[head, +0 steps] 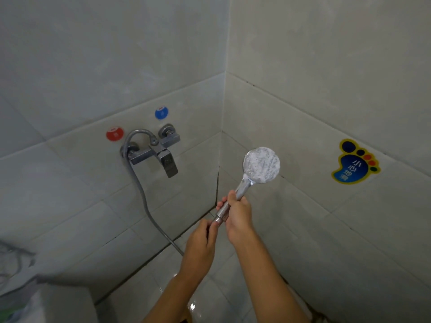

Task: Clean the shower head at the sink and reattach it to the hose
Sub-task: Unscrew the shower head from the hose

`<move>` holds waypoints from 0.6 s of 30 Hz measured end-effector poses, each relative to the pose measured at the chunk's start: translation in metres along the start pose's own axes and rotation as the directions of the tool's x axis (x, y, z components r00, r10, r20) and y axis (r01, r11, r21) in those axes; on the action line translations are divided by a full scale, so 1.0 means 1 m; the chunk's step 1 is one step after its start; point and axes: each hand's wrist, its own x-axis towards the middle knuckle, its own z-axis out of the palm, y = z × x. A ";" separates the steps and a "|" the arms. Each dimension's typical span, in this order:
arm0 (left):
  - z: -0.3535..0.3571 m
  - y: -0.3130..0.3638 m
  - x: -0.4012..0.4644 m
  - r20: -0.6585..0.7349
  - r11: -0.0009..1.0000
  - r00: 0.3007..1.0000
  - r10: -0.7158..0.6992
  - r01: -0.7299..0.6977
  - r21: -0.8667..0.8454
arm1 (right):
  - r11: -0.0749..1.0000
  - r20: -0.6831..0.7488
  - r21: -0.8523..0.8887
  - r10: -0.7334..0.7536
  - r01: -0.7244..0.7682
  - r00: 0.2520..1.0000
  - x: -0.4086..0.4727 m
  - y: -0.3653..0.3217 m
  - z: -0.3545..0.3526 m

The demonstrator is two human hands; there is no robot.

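Where the two tiled walls meet in a corner, we see open air around the shower head [261, 164], a round, pale, speckled disc on a chrome handle. The right hand [238, 213] grips that handle; the left hand [202, 238] pinches the handle's threaded end. The ribbed metal hose [142, 194] hangs from the square chrome faucet [155, 151].

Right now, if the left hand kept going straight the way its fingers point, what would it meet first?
Probably the threaded bottom end of the shower head handle, just beyond the left hand; the right hand holds that handle higher up. Depth is uncertain.
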 end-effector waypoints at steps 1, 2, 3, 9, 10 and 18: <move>0.000 0.000 0.000 -0.008 1.000 1.000 0.007 -0.007 -0.015 | 1.000 -0.001 0.000 0.001 -0.001 1.000 0.000 0.000 0.000; -0.001 0.000 -0.001 -0.007 0.999 1.000 0.013 -0.013 -0.034 | 1.000 -0.003 0.002 0.002 -0.002 1.000 -0.001 0.001 0.000; -0.002 0.000 -0.001 -0.011 0.998 1.000 0.025 -0.025 -0.050 | 1.000 -0.007 0.003 0.003 -0.003 1.000 -0.001 0.001 0.000; -0.001 0.000 -0.004 0.004 1.000 1.000 0.016 -0.016 -0.027 | 1.000 -0.013 0.004 0.006 -0.006 1.000 0.000 0.003 -0.001; 0.000 -0.001 -0.004 0.013 1.000 1.000 0.005 -0.005 -0.019 | 1.000 -0.011 0.003 0.007 -0.007 1.000 -0.001 0.002 -0.001; 0.002 0.006 -0.001 0.038 0.999 0.999 -0.014 0.015 -0.038 | 1.000 -0.026 -0.009 0.004 -0.004 1.000 0.000 -0.001 -0.004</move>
